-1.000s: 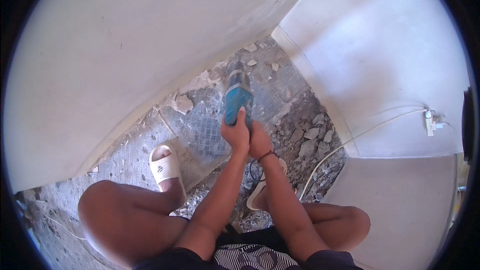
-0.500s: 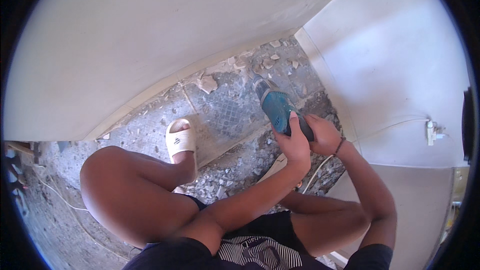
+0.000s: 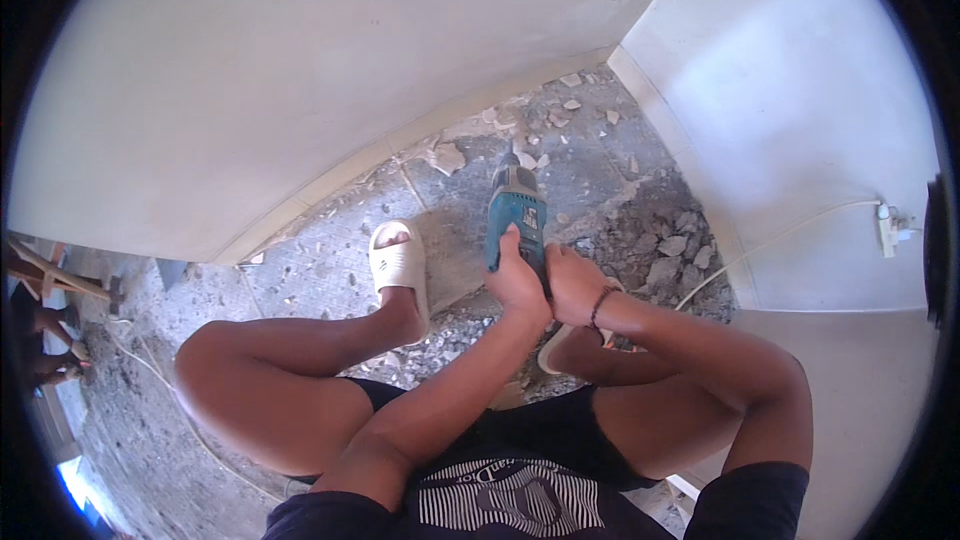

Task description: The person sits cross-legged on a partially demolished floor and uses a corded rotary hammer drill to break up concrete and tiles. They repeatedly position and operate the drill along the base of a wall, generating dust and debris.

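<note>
A teal and grey power hammer drill (image 3: 517,210) points away from me, its nose and bit down toward the chipped tile floor (image 3: 455,240) by the wall. My left hand (image 3: 518,275) is wrapped round the body's rear left side, thumb along the top. Close against it, my right hand (image 3: 577,285) grips the back end, and a dark beaded bracelet (image 3: 602,305) circles that wrist. The bit's tip is hard to make out among pale broken tile pieces (image 3: 447,157).
Rubble (image 3: 670,240) lies to the right of the drill. A white cord (image 3: 780,252) runs to a socket (image 3: 886,230) on the right wall. My left foot wears a cream slide (image 3: 398,265). Far left, another person's hand (image 3: 75,352) shows near a wooden-handled tool (image 3: 65,270).
The drill has swung left and now points more straight ahead, with both hands still on it. My view has shifted, and more of the rubble at right and a person at far left show.
</note>
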The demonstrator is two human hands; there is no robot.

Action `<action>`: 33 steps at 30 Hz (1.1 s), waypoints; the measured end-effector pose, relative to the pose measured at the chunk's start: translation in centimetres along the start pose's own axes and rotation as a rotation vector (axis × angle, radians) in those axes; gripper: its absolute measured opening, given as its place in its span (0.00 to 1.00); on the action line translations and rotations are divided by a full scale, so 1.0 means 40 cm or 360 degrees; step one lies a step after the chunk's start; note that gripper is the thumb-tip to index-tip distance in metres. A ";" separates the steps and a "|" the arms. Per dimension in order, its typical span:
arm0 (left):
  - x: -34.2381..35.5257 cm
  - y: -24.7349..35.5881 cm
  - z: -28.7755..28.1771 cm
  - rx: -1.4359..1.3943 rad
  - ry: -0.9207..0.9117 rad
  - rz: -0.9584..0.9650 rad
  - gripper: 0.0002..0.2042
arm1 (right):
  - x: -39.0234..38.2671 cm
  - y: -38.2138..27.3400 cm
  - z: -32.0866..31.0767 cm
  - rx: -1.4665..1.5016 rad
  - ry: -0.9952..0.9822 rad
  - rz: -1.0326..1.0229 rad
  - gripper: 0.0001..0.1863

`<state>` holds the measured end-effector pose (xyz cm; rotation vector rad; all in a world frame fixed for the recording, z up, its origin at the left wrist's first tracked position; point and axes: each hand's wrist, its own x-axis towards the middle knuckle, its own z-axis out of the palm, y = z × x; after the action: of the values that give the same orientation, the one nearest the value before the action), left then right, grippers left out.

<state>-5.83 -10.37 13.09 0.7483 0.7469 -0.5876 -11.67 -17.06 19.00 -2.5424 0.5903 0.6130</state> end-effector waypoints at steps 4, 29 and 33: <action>0.098 0.143 -0.118 0.0154 -0.0214 -0.0247 0.15 | 0.053 -0.116 0.073 0.0375 -0.0136 -0.0001 0.37; 0.351 0.515 -0.189 0.0642 -0.0524 -0.0171 0.15 | 0.290 -0.384 0.219 0.1034 0.0138 0.0009 0.42; 0.321 0.509 -0.132 0.0682 -0.0476 -0.0186 0.14 | 0.271 -0.360 0.167 0.1102 0.0142 -0.0034 0.37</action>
<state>14.12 3.27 8.34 0.9863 0.3901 -0.9601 2.18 -5.20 12.85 -1.9224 0.6645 0.2245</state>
